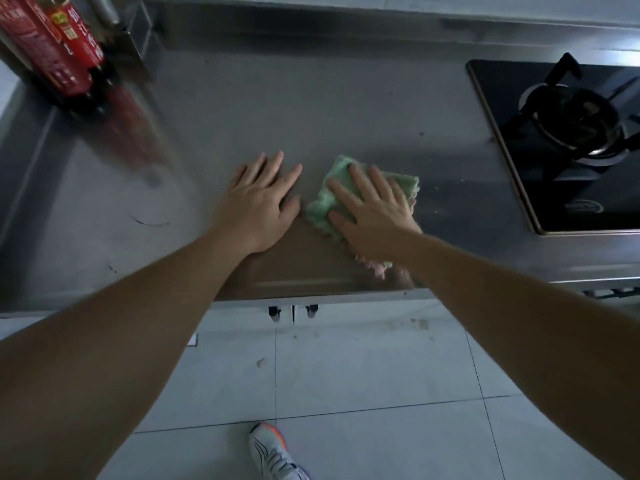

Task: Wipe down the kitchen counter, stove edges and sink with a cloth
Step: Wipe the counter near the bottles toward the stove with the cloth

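Observation:
A green cloth (320, 211) with a pink underside lies flat on the stainless steel counter (242, 109), near its front edge. My right hand (372, 211) presses down on the cloth with straight, spread fingers. Just left of the cloth, my left hand (261, 202) rests flat on the bare counter, fingers straight, holding nothing. The black glass gas stove (554, 143) with its burner sits at the right, apart from the cloth. No sink shows in the head view.
Two red-labelled bottles (52, 46) stand at the counter's far left beside a metal rack (135, 26). A wall edge runs along the back. Below the counter's front edge are white floor tiles (346, 375) and my shoe (273, 455).

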